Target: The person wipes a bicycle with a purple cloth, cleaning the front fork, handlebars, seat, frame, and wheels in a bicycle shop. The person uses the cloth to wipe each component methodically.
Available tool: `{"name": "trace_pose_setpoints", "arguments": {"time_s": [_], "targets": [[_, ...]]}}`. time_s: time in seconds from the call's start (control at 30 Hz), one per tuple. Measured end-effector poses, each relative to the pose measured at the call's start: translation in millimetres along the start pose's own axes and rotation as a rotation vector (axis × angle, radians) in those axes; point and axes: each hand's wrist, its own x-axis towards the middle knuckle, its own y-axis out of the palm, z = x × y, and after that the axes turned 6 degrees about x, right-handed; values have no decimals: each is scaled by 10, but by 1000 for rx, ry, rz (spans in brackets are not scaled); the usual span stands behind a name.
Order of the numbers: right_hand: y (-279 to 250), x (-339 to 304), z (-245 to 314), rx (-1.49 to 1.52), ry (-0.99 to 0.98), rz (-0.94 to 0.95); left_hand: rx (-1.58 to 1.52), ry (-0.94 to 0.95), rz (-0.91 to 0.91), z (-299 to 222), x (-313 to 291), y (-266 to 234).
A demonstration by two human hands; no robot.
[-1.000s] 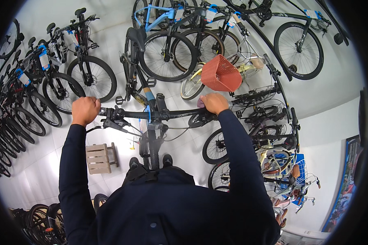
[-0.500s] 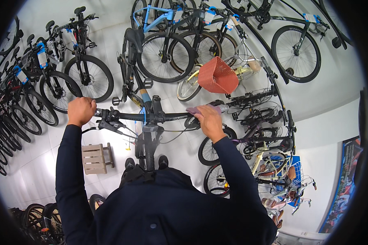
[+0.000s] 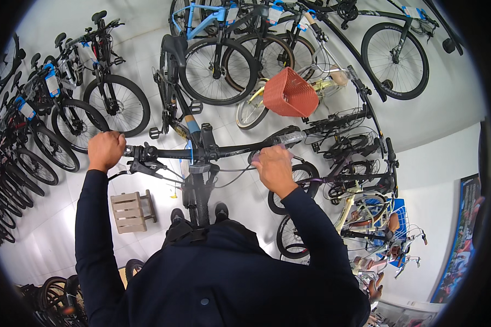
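Best to steady the handlebar (image 3: 234, 150), between the hands, with the left hand (image 3: 106, 151) closed round the grip (image 3: 128, 151), and guide the right hand (image 3: 274, 167), curled but with unclear hold on a pinkish cloth (image 3: 256, 158), lightly past the cable (image 3: 235, 170) beside it.

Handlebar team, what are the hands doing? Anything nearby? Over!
Left hand closed on handlebar, left end. Right hand by right grip, with pinkish cloth. Stool left of front wheel.

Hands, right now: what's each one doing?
Left hand: closed on the handlebar's left end.
Right hand: closed on a pinkish cloth, mostly hidden.
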Motion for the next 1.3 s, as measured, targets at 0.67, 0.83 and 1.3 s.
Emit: {"name": "trace_pose_setpoints", "arguments": {"time_s": [0.67,0.83,1.3], "targets": [[82,17,219,93,194,78,-35,-12,-17,-25,-32,-24],[-120,-75,-324,157,459,-274,-15,-24,9,-30,-48,-59],[233,-330,18,248,372,-353,16,-27,12,-41,-60,-83]]}}
